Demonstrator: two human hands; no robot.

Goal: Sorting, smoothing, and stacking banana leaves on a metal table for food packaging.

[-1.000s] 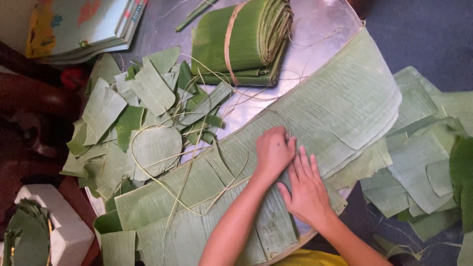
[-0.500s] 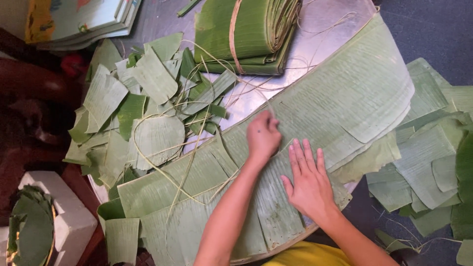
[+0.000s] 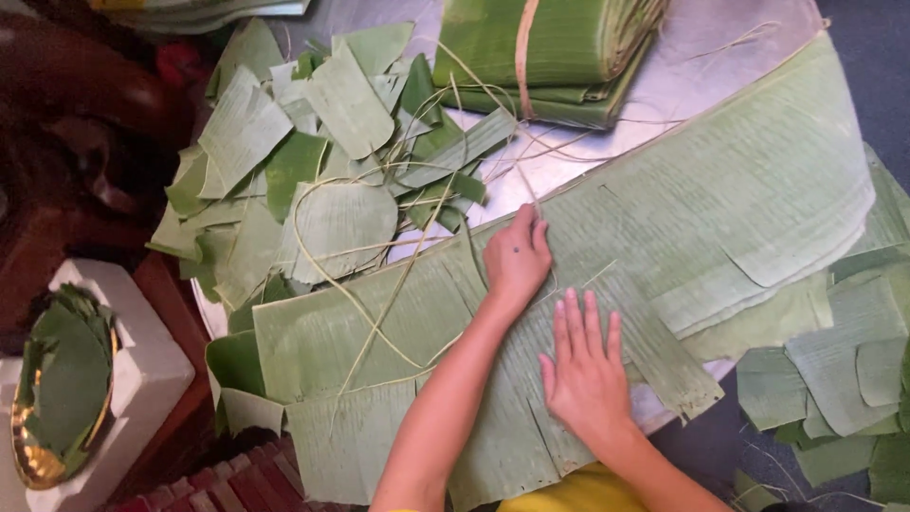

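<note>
- While the large banana leaf is spread across the round metal desk, both hands are laid on it, and neither grip is closed on anything
- The left hand is pressed on the leaf near its upper edge, fingers together and slightly curled, its grip released
- The right hand is laid flat on the leaf just below and to the right of the left one, fingers spread and straight, its grip released as well
- The leaf is seen running from the lower left to the upper right of the desk, torn in several places along its ribs, with its lower edge hanging past the rim
- Thin pale fibre strings are draped in loops over the leaf's left part
- A heap of cut leaf pieces is piled at the left of the desk
- A folded bundle of leaves, tied with a pale strip, is set at the top
- More leaf scraps are scattered on the floor at the right
- A leaf-lined bowl is set on a white block at the far left
</note>
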